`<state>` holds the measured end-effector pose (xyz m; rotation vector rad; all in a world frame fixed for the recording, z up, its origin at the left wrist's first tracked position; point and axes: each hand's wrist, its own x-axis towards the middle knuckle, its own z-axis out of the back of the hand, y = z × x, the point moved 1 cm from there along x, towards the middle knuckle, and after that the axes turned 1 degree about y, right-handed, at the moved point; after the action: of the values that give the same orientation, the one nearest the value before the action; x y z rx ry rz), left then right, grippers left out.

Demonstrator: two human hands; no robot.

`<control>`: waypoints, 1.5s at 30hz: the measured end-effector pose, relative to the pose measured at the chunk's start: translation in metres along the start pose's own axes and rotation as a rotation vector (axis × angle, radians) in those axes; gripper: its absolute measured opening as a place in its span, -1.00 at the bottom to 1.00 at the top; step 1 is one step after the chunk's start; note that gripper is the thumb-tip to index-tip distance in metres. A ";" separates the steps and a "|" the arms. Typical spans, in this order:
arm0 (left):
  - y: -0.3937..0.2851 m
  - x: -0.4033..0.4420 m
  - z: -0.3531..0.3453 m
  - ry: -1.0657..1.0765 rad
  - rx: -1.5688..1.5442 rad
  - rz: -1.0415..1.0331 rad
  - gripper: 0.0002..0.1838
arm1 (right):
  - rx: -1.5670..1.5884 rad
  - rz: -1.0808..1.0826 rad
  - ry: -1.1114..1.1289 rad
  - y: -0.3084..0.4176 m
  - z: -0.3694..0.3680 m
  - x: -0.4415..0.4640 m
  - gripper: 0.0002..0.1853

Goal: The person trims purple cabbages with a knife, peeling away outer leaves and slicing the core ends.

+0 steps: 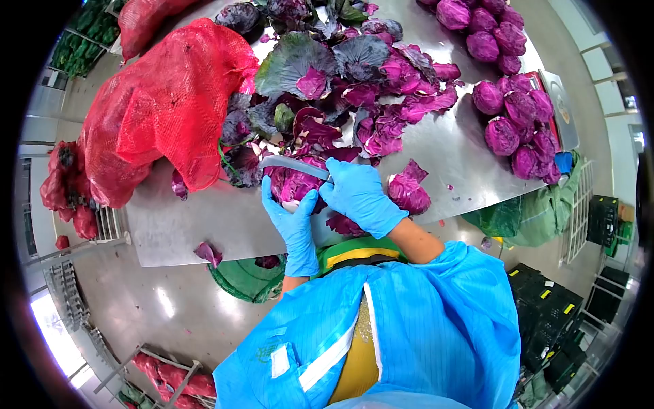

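Both my hands wear blue gloves. My left hand (291,221) is wrapped around the near side of a red cabbage (294,187) at the table's front. In my right hand (361,194) is a knife (289,164), its curved grey blade lying across the top of that cabbage and pointing left. The fist hides most of the knife's handle. Loose purple and dark green outer leaves (300,65) are heaped just beyond my hands. Another cabbage (409,191) with a peeling leaf sits to the right of my right hand.
A red mesh sack (180,109) bulges on the table's left. Trimmed cabbages stand in two groups at the right, a near pile (521,126) and a far pile (482,31). The metal table (170,235) ends close to my body. Black crates (545,313) stand at the right.
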<state>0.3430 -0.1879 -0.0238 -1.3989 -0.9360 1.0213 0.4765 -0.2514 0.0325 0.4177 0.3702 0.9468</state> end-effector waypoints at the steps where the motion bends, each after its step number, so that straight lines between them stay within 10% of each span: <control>1: 0.002 0.000 0.001 -0.003 0.024 -0.021 0.03 | 0.031 0.022 -0.019 -0.005 -0.002 -0.001 -0.75; 8: 0.002 0.028 0.046 0.132 -0.289 0.249 -0.01 | 0.136 -0.232 -0.358 -0.096 0.001 0.006 -0.76; 10: -0.022 0.029 0.059 0.266 0.337 -0.028 0.11 | 0.278 -0.211 -0.368 -0.116 0.002 0.007 -0.48; 14: -0.035 0.020 0.041 0.269 0.647 -0.259 0.29 | 0.677 -0.078 -0.216 -0.061 0.003 -0.009 -0.52; 16: -0.035 0.021 0.038 0.322 0.687 -0.204 0.27 | 0.513 0.248 -0.395 -0.037 0.000 -0.014 -0.52; 29: -0.013 0.045 0.024 0.453 0.222 0.057 0.20 | 0.268 0.289 -0.382 -0.028 -0.025 -0.035 -0.78; 45: -0.025 0.052 0.020 0.439 0.350 0.131 0.21 | 0.118 0.297 -0.105 -0.020 -0.026 0.004 -0.81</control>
<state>0.3407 -0.1305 -0.0029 -1.3211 -0.3285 0.8731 0.4800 -0.2537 0.0004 0.6400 0.2737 1.1894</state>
